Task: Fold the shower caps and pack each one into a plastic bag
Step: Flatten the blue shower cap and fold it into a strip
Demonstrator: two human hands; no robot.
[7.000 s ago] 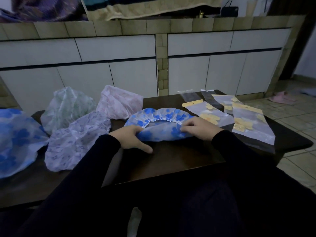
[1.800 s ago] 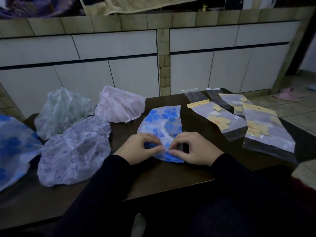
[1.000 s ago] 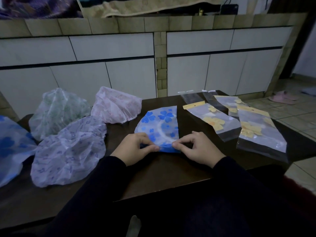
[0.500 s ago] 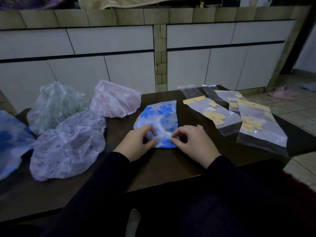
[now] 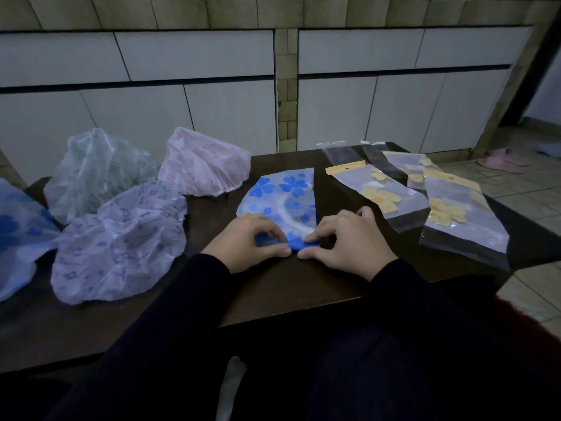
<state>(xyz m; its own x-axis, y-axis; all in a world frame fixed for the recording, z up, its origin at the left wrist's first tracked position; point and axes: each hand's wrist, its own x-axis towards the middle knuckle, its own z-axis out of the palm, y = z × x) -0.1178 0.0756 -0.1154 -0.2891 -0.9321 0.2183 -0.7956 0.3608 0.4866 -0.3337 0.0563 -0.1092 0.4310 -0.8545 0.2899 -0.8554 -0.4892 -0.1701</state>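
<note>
Tabletop (image 5: 212,214): both hands' grip on cap (image 5: 285,196)

Dark brown tabletop (image 5: 303,284). Near its middle, a white shower cap (image 5: 285,196) with blue flowers. Toward the left edge, lilac-printed (image 5: 121,244), pale green (image 5: 97,171) and pink (image 5: 203,165) caps. Toward the right edge, clear bags (image 5: 464,220) with yellow flowers.

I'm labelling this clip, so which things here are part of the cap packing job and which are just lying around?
Part of the job:
blue-flowered cap, pinched at its near edge by left hand and right hand
unfolded caps
plastic bags

Lying about:
pink slippers on the floor
cabinets
</note>
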